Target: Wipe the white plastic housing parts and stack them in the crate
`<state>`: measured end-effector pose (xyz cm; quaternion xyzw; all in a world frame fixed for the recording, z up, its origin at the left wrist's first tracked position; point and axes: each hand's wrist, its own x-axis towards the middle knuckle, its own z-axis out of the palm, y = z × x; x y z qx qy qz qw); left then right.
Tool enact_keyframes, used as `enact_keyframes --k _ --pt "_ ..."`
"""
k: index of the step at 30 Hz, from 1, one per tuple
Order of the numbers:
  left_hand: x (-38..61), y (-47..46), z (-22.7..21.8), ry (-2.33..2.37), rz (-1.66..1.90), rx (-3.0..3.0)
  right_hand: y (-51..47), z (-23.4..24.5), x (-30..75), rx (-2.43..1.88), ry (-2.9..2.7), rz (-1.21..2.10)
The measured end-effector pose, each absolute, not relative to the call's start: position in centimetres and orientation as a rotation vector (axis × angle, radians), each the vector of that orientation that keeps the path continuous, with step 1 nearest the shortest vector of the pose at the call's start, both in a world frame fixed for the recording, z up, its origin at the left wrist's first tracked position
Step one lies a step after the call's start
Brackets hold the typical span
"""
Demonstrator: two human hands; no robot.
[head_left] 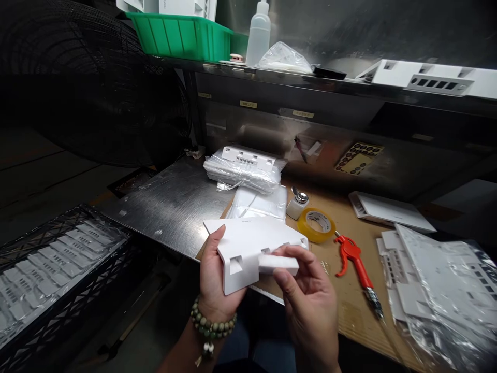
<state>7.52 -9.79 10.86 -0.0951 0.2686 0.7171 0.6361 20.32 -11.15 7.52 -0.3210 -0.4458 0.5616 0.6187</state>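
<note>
My left hand point(217, 280) is closed round the left edge of a white plastic cover point(248, 235), thumb on top, with square notches along its bent edge. A beaded bracelet is on that wrist. Between the thumb and fingers of my right hand point(310, 295) is a small white rectangular block point(278, 264), which looks like a sponge. It lies against the cover's bent edge and hides part of it. Just beyond the cover is a stack of clear plastic bags point(260, 202). To the right are a white pump bottle point(297, 204) and a roll of yellow tape point(316, 225).
A red air blow gun point(353, 256) with a hose lies on the cardboard point(349, 316). Bagged white covers point(438, 280) are piled at the right; more fill a black rack point(50, 264) at the left. A shelf above holds a green bin point(182, 39) and a squeeze bottle point(259, 36).
</note>
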Motion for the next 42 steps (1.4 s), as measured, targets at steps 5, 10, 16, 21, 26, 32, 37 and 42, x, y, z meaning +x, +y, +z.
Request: enact_keyframes --k 5,10,16,21,26,32,37,42 --pt "6.3 -10.1 11.0 0.724 1.774 -0.188 -4.4 6.5 24.6 -1.040 -1.165 0.699" --pt "4.8 -10.7 11.3 0.793 1.931 -0.160 7.7 5.4 29.1 -1.455 -1.464 0.361" --pt "3.9 -11.0 11.2 0.829 1.934 -0.142 12.7 5.2 29.4 -1.583 -1.785 0.288" --pt "3.6 -10.5 11.0 0.828 1.943 -0.185 12.2 6.2 29.4 -1.745 -2.057 0.214" --pt "3.8 -10.2 11.1 0.819 1.919 -0.197 12.8 7.7 28.9 -1.793 -2.253 0.086" --pt "3.9 -10.1 10.8 0.775 1.914 -0.202 13.3 8.4 27.7 -1.844 -2.375 -0.049" --pt "4.1 -10.1 10.6 0.704 1.894 -0.233 13.3 9.1 27.5 -1.915 -2.396 -0.074" --pt "4.2 -10.5 10.4 0.657 1.870 -0.239 13.7 9.2 27.3 -2.020 -2.329 -0.065"
